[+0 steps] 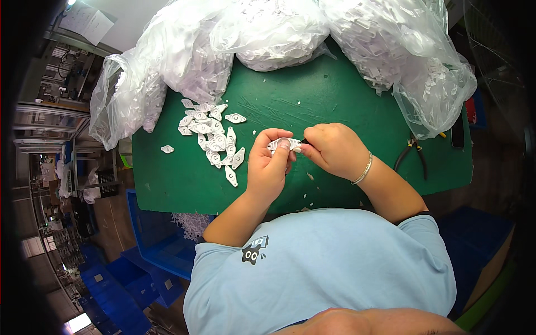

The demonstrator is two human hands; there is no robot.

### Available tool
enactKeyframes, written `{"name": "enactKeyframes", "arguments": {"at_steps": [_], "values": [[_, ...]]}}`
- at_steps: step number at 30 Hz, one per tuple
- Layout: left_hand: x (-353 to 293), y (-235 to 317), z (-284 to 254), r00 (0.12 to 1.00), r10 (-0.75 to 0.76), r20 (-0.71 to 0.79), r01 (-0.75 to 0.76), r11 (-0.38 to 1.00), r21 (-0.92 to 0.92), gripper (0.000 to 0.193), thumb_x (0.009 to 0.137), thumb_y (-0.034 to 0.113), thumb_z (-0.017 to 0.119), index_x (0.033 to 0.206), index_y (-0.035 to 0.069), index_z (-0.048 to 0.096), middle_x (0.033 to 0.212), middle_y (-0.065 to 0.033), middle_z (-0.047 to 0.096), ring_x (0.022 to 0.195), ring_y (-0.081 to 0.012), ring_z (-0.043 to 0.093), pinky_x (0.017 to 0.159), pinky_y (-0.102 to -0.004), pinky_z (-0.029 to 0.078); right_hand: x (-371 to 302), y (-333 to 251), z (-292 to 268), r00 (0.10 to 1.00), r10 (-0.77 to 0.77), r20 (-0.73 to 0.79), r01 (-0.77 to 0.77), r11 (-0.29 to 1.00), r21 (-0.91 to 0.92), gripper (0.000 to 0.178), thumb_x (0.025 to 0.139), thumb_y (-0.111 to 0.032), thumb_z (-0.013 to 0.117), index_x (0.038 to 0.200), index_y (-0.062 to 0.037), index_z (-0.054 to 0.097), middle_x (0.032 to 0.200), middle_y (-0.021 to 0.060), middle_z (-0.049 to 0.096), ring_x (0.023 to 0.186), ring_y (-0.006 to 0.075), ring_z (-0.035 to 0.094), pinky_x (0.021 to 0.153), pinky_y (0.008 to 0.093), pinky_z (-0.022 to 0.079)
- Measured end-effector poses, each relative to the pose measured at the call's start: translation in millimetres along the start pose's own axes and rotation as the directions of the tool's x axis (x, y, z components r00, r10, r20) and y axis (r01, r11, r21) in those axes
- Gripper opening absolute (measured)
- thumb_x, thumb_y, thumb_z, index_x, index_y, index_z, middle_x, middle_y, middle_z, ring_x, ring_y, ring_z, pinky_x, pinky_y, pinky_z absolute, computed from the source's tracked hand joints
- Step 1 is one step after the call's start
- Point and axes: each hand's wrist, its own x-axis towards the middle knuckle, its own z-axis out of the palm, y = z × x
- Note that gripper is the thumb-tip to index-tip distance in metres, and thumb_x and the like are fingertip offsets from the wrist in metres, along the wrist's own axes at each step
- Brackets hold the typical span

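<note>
My left hand (pixel 269 162) is closed on a white diamond-shaped plastic part (pixel 277 145), its thumb pressed on the top face. Against the right end of that part, my right hand (pixel 333 147) is closed in a fist-like pinch. A bit of something dark shows at its fingertips; the rest is hidden inside the fingers. Left of my hands, a loose pile of similar white plastic parts (pixel 215 134) lies on the green table (pixel 268 100). One single part (pixel 167 149) sits apart, left of the pile.
Clear plastic bags full of white parts (pixel 195 61) line the far edge. Black-handled pliers (pixel 413 151) and a dark phone (pixel 458 133) lie at the right. A blue bin (pixel 151 234) with thin white scraps (pixel 191 224) stands below the table's near left edge.
</note>
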Motion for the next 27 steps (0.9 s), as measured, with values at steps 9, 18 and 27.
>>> {"name": "enactKeyframes", "arguments": {"at_steps": [9, 18, 27], "values": [[0.3, 6.0, 0.4, 0.998, 0.008, -0.056, -0.006, 0.999, 0.039, 0.014, 0.094, 0.007, 0.047, 0.106, 0.000, 0.051, 0.065, -0.0027, 0.050, 0.052, -0.0073, 0.039, 0.044, -0.0229, 0.033, -0.8, -0.7, 0.4, 0.999, -0.023, 0.038, 0.021, 0.999, 0.043, 0.031, 0.088, -0.028, 0.063, 0.070, -0.0059, 0.052, 0.061, 0.0123, 0.054, 0.058, 0.0320, 0.056, 0.054, 0.0423, 0.043], [0.1, 22.6, -98.9, 0.995, -0.012, 0.101, 0.079, 0.717, -0.692, 0.022, 0.086, 0.016, 0.050, 0.103, 0.004, 0.056, 0.106, -0.0140, 0.055, 0.088, -0.0242, 0.055, 0.062, -0.0341, 0.056, 1.6, 6.8, -10.6, 0.998, 0.017, 0.067, -0.021, 0.998, 0.065, 0.034, 0.091, -0.030, 0.060, 0.070, -0.0039, 0.052, 0.062, 0.0138, 0.053, 0.058, 0.0324, 0.054, 0.055, 0.0424, 0.042], [-20.7, 33.6, -129.9, 0.917, 0.040, -0.396, 0.055, 0.973, 0.226, 0.015, 0.093, 0.016, 0.057, 0.095, 0.002, 0.060, 0.071, -0.0013, 0.055, 0.058, -0.0099, 0.049, 0.048, -0.0224, 0.041, 3.2, 6.6, -5.6, 0.996, 0.032, 0.086, -0.039, 0.995, 0.091, 0.034, 0.091, -0.027, 0.060, 0.070, -0.0024, 0.050, 0.060, 0.0141, 0.050, 0.055, 0.0325, 0.049, 0.053, 0.0414, 0.040]]}}
